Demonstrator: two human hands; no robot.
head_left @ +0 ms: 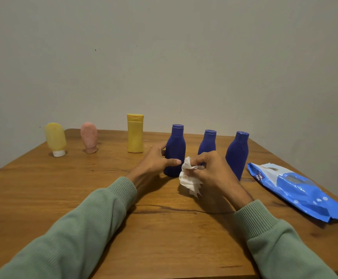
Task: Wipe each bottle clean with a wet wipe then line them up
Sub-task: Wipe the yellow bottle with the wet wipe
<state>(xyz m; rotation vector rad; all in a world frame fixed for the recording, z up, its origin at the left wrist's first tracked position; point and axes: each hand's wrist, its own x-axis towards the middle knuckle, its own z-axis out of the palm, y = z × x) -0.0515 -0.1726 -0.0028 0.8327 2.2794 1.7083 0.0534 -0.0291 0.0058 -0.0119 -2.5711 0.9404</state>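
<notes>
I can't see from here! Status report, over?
Left hand holds leftmost dark blue plastic bottle. Right hand pinches crumpled white wet wipe beside it. Nothing in the way.

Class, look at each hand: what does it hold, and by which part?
The left hand grips the leftmost blue bottle round its lower body. The right hand pinches the white wipe by its upper edge.

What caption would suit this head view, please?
Left hand grips the leftmost blue bottle; right hand pinches a white wipe.
</notes>
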